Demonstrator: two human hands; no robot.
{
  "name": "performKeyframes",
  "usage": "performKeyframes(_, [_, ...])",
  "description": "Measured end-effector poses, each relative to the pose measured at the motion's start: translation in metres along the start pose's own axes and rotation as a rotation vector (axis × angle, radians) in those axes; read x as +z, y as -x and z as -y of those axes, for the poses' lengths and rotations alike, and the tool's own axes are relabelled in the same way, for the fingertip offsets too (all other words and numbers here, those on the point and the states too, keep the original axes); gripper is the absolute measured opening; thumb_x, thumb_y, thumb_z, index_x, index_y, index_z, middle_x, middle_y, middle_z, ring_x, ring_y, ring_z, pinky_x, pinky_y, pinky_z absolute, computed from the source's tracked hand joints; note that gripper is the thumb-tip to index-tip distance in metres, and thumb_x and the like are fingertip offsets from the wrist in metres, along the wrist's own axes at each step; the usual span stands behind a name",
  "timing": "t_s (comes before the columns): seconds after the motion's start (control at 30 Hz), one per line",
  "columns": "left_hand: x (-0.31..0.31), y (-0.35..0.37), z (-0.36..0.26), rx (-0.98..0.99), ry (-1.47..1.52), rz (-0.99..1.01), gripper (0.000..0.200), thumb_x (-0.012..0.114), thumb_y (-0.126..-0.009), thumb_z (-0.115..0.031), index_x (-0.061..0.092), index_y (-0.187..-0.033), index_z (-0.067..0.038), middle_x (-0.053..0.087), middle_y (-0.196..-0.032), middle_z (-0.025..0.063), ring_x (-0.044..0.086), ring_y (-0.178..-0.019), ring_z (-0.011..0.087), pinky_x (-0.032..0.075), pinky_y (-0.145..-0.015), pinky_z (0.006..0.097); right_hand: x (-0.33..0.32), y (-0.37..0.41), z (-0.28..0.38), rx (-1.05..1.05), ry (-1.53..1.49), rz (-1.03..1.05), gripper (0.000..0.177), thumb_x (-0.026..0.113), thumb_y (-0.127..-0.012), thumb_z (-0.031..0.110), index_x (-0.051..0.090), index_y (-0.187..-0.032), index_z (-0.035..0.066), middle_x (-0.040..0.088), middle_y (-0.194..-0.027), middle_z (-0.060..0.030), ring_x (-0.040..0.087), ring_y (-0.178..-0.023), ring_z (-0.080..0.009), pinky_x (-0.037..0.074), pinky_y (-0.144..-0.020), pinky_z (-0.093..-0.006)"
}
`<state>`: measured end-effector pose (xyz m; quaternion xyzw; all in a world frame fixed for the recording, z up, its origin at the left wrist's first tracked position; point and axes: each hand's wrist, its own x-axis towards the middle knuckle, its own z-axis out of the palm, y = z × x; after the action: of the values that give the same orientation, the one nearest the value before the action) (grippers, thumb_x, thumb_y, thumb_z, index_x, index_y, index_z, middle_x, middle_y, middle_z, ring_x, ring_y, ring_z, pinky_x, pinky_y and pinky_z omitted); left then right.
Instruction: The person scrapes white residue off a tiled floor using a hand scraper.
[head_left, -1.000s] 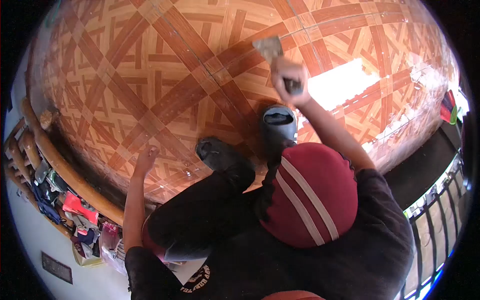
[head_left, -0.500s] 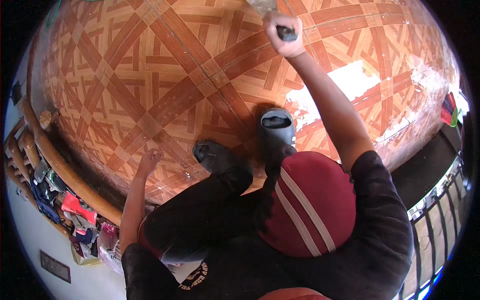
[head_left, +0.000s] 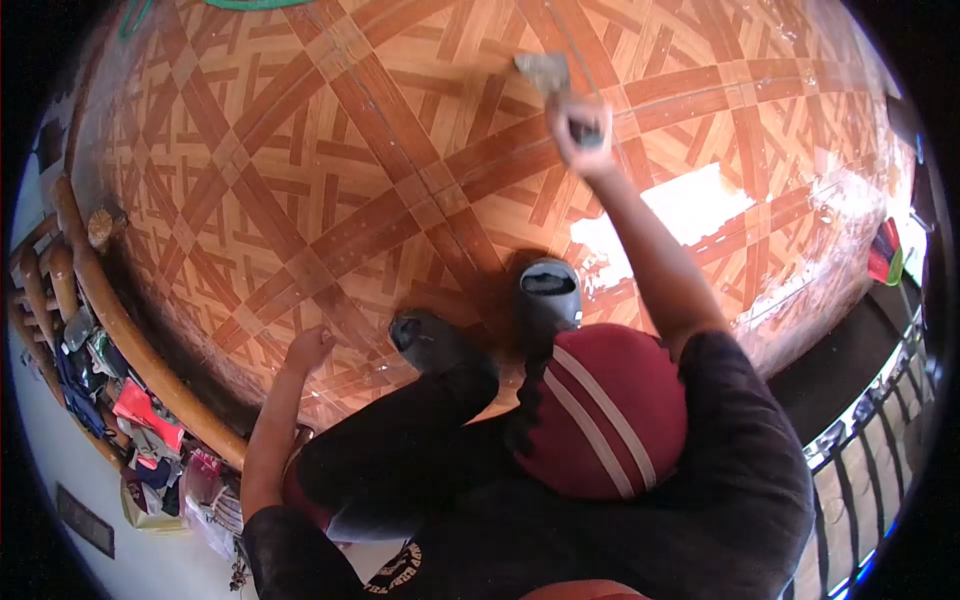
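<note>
Blurrily, the right hand (head_left: 577, 147) grips a scraper (head_left: 543, 71), mostly hiding its handle (head_left: 587, 134); the left hand (head_left: 310, 350) is clenched, palm unseen

From my end this looks like a home. I see a wood-patterned tiled floor (head_left: 300, 130), a curved wooden rail (head_left: 128, 325), a jumbled household pile (head_left: 148, 412) and a barred grille (head_left: 858, 500).

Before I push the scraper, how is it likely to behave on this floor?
The scraper should probably slide fairly easily, since the floor gleams. Its broad, flat blade may flex slightly under pressure. It seems unlikely to twist, as the right hand grips its handle.
</note>
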<state>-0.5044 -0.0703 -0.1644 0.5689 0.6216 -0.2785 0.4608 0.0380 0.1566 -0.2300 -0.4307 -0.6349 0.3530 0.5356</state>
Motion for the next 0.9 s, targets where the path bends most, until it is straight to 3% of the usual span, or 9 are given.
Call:
performKeyframes(0.13, [-0.014, -0.009, -0.027, -0.043, 0.066, -0.122, 0.03, 0.054, -0.089, -0.03, 0.06, -0.102, -0.004, 0.062, -0.078, 0.0201, 0.062, -0.075, 0.0355, 0.047, -0.066, 0.0429, -0.001, -0.02, -0.011, -0.085, -0.1, -0.017, 0.019, 0.052, -0.071, -0.004, 0.045, -0.054, 0.002, 0.041, -0.052, -0.0071, 0.042, -0.045, -0.016, 0.034, -0.046, -0.0265])
performKeyframes(0.27, [-0.007, -0.007, -0.02, -0.066, 0.181, 0.023, 0.03, 0.053, -0.089, -0.03, 0.06, -0.102, -0.005, 0.062, -0.078, 0.0197, 0.062, -0.076, 0.036, 0.047, -0.068, 0.0433, -0.007, -0.034, -0.018, 0.105, -0.012, 0.003, 0.021, 0.053, -0.073, -0.003, 0.045, -0.054, 0.002, 0.042, -0.052, -0.0073, 0.039, -0.044, -0.0149, 0.03, -0.043, -0.0279])
performKeyframes(0.37, [-0.004, -0.017, -0.005, 0.087, -0.138, 0.014, 0.028, 0.054, -0.09, -0.028, 0.06, -0.103, -0.004, 0.061, -0.077, 0.0191, 0.061, -0.075, 0.0345, 0.047, -0.068, 0.0409, 0.005, 0.009, 0.026, -0.008, -0.037, 0.026, 0.02, 0.053, -0.069, -0.003, 0.044, -0.052, 0.003, 0.041, -0.051, -0.0078, 0.042, -0.045, -0.0201, 0.035, -0.049, -0.03])
performKeyframes(0.43, [-0.009, -0.018, -0.02, -0.07, -0.053, -0.074, 0.03, 0.056, -0.088, -0.03, 0.059, -0.101, -0.003, 0.062, -0.081, 0.0191, 0.061, -0.078, 0.0342, 0.048, -0.069, 0.0406, 0.007, 0.011, 0.001, -0.021, -0.098, 0.062, 0.022, 0.054, -0.071, -0.003, 0.044, -0.052, 0.003, 0.041, -0.051, -0.0078, 0.042, -0.045, -0.0161, 0.034, -0.047, -0.0284])
performKeyframes(0.57, [0.002, -0.012, -0.025, 0.003, 0.134, -0.066, 0.03, 0.055, -0.088, -0.03, 0.059, -0.097, -0.002, 0.062, -0.085, 0.0209, 0.061, -0.081, 0.0365, 0.048, -0.07, 0.0422, 0.015, -0.081, -0.04, -0.063, -0.052, -0.015, 0.025, 0.057, -0.075, -0.001, 0.045, -0.054, 0.003, 0.043, -0.048, -0.0048, 0.042, -0.046, -0.0073, 0.031, -0.042, -0.0251])
performKeyframes(0.6, [0.002, -0.011, -0.018, 0.01, 0.085, 0.07, 0.029, 0.054, -0.089, -0.03, 0.058, -0.096, -0.002, 0.062, -0.085, 0.021, 0.061, -0.081, 0.037, 0.047, -0.071, 0.0426, 0.022, -0.069, -0.03, -0.053, -0.067, -0.018, 0.025, 0.057, -0.075, -0.001, 0.045, -0.054, 0.003, 0.043, -0.048, -0.0048, 0.042, -0.046, -0.0073, 0.031, -0.042, -0.0251])
performKeyframes(0.67, [-0.002, -0.002, -0.007, 0.015, 0.05, 0.18, 0.029, 0.053, -0.089, -0.03, 0.058, -0.095, -0.003, 0.063, -0.086, 0.021, 0.061, -0.081, 0.0374, 0.047, -0.071, 0.0431, 0.029, -0.033, 0.0, 0.155, -0.102, 0.077, 0.022, 0.058, -0.074, -0.001, 0.047, -0.054, 0.004, 0.046, -0.048, -0.0043, 0.044, -0.045, -0.0109, 0.036, -0.046, -0.0259])
performKeyframes(0.73, [-0.001, -0.009, -0.005, 0.0, -0.158, -0.046, 0.029, 0.053, -0.089, -0.031, 0.058, -0.098, -0.003, 0.063, -0.087, 0.0205, 0.061, -0.081, 0.0369, 0.047, -0.07, 0.0419, 0.041, 0.014, 0.019, -0.099, -0.055, 0.119, 0.02, 0.054, -0.065, 0.0, 0.045, -0.049, 0.008, 0.046, -0.05, -0.0088, 0.045, -0.044, -0.022, 0.041, -0.055, -0.0282])
performKeyframes(0.9, [0.009, -0.015, 0.003, -0.039, 0.097, -0.012, 0.032, 0.054, -0.088, -0.034, 0.058, -0.098, -0.004, 0.064, -0.088, 0.021, 0.062, -0.086, 0.0373, 0.048, -0.073, 0.0424, 0.064, -0.04, -0.005, 0.038, -0.136, 0.083, 0.025, 0.059, -0.07, 0.0, 0.044, -0.051, 0.004, 0.044, -0.048, -0.0069, 0.045, -0.043, -0.0167, 0.033, -0.042, -0.0268])
